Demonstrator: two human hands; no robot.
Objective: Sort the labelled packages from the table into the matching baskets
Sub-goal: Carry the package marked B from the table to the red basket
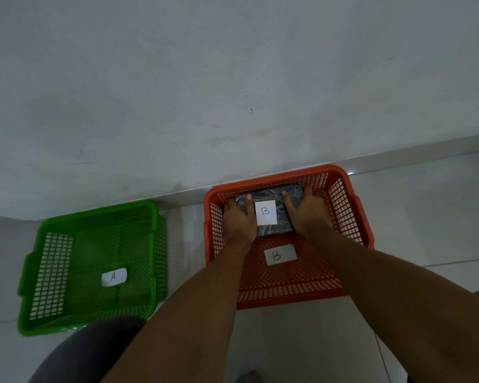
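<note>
A dark plastic-wrapped package [284, 217] with a white label reading B lies at the far end inside the orange basket [354, 225]. My left hand [238, 219] grips its left side and my right hand [306, 214] grips its right side, both reaching down into the basket. A white tag marked B [280, 255] is stuck on the orange basket's floor, nearer to me. To the left stands a green basket [53, 275] with nothing in it except a white tag marked A [114, 277] on its floor.
Both baskets sit on a pale tiled floor against a grey wall [233, 92] with a low skirting. My dark-clothed knee [89, 349] shows at the bottom left, close to the green basket's near edge. A thin cable [382, 355] runs along the floor at bottom right.
</note>
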